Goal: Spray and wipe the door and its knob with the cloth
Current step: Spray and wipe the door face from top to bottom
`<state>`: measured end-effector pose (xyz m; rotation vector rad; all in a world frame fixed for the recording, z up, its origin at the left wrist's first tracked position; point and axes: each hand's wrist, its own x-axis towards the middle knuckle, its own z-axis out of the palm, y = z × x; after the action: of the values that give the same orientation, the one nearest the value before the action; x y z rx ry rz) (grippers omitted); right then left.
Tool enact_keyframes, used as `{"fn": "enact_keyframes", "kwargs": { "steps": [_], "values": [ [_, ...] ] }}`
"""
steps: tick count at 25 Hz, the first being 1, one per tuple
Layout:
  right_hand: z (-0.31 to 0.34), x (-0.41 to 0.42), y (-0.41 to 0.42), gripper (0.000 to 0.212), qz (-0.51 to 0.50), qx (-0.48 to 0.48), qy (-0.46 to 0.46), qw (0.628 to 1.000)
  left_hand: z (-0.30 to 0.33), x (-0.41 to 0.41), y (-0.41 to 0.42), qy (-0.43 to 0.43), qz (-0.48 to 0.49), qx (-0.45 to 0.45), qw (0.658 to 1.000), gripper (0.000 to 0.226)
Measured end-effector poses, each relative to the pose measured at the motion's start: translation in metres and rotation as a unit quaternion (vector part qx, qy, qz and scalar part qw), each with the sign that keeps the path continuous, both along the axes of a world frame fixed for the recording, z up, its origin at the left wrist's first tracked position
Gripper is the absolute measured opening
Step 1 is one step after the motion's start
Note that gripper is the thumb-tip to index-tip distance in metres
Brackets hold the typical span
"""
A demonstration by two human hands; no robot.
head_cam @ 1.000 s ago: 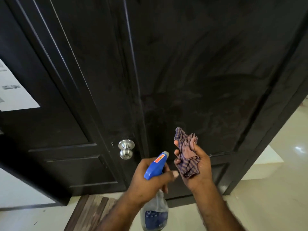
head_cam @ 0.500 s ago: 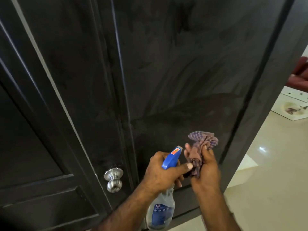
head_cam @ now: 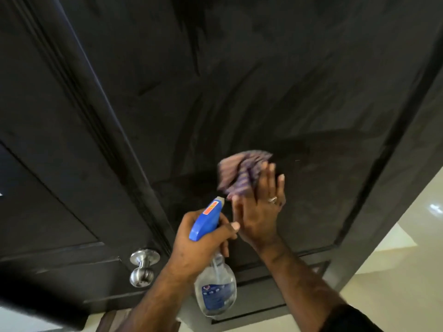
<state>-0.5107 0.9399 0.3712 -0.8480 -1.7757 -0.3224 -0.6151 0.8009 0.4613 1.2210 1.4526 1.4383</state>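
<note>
So the right hand (head_cam: 260, 207) had its fingers flat, pressing the cloth (head_cam: 242, 171) (purple checked, bunched and a bit blurry) against the door (head_cam: 275, 80) on its big dark panel; the left hand (head_cam: 199, 245) was wrapped tight round the neck of the bottle (head_cam: 214, 286), blue sprayer head aimed at the door, just beside the other hand; the knob (head_cam: 142, 267) sat low on the left, well clear of the cloth; pale floor (head_cam: 395, 271) showed at right.

Home: panelled door (head_cam: 239, 92), tiled floor (head_cam: 395, 271)
</note>
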Motion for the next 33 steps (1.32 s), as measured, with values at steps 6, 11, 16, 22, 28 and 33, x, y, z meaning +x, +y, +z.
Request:
{"fn": "enact_keyframes", "kwargs": {
  "steps": [6,11,16,22,28,33],
  "values": [
    [0.009,0.056,0.026,0.087,-0.052,-0.010,0.014,0.999,0.017,-0.007,-0.019,0.034,0.027,-0.006,0.999,0.035],
    [0.115,-0.012,0.013,0.082,-0.018,0.012,0.091,0.996,0.024,-0.018,-0.030,0.017,0.061,0.007,0.998,0.037],
    [0.022,0.037,0.015,0.099,-0.001,0.056,-0.128,0.990,0.034,-0.015,-0.038,-0.002,0.063,0.008,0.998,0.041],
    [0.143,0.090,0.070,0.104,-0.186,-0.111,0.191,0.957,0.069,-0.002,-0.017,0.009,0.003,0.012,1.000,0.039],
    [0.119,0.065,0.037,0.101,-0.062,0.060,-0.109,0.990,0.124,0.036,0.028,0.003,-0.027,0.088,0.996,0.030],
    [0.175,0.162,0.088,0.094,-0.248,0.008,0.104,0.963,0.141,0.032,0.035,-0.011,-0.056,0.099,0.994,0.033]
  ]
}}
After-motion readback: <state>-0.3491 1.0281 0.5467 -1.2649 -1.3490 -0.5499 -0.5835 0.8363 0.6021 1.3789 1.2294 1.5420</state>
